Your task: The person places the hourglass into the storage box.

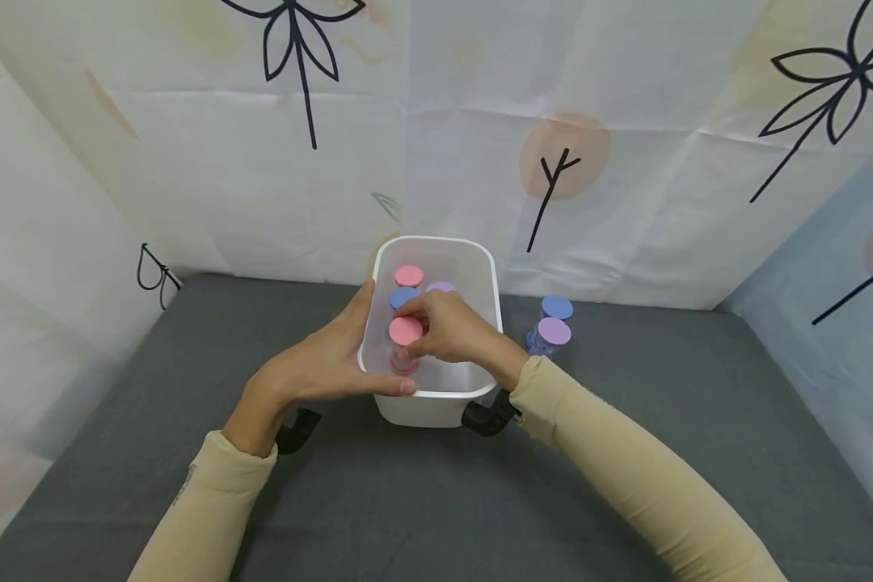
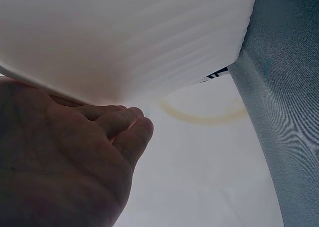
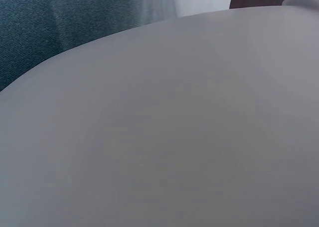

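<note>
A white plastic bin (image 1: pixel 436 410) stands on the table, with several small clear jars inside. My right hand (image 1: pixel 451 327) reaches into it and pinches a pink-lidded jar (image 1: pixel 406 331) near the left wall. Behind that jar are a blue-lidded jar (image 1: pixel 403 297), another pink-lidded jar (image 1: pixel 409 276) and a purple-lidded jar (image 1: pixel 440 286), partly covered by the hand. My left hand (image 1: pixel 320 360) rests against the bin's left side, its thumb straight along the front rim. In the left wrist view its fingers (image 2: pixel 132 139) lie nearly straight beside the outer wall. The right wrist view shows mostly white bin wall (image 3: pixel 159 122).
Right of the bin, a blue-lidded jar (image 1: pixel 556 306) and a purple-lidded jar (image 1: pixel 554 332) stand close together on the dark grey tabletop (image 1: pixel 378 501). Patterned white cloth (image 1: pixel 466 162) hangs behind the table and along both sides.
</note>
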Tool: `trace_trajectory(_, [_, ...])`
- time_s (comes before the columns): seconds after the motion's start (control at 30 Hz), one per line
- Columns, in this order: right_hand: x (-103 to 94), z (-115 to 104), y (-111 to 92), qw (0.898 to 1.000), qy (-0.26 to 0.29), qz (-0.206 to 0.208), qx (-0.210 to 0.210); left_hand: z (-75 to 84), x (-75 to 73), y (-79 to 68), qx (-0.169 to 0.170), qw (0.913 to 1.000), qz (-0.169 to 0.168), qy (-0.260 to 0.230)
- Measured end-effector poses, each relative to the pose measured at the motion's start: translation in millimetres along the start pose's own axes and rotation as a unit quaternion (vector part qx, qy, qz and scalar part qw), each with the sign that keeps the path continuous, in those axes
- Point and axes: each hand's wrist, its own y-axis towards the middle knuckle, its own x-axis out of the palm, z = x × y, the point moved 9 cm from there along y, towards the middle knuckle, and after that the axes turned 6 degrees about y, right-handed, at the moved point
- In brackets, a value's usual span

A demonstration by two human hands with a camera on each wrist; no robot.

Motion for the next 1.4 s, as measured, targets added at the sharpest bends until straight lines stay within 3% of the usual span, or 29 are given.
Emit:
trace_trajectory(0.7, [2.7,-0.9,-0.2,1.0,-0.016,0.002,-0.008,-0.7,1.6,-0.6,0.014,0.9999,0.002,-0.007])
trace_trajectory(1.0, [1.2,6.1,0.2,1.0,0.006,0.007,0.022,0.1,1.3,-0.5,0.019,0.9998,0.006,-0.007])
trace_trajectory(1.4, [-3.8,9.7,-3.8,0.998,-0.013,0.044,0.045,1.2,2.2,0.6,0.029,0.9994,0.004,-0.019])
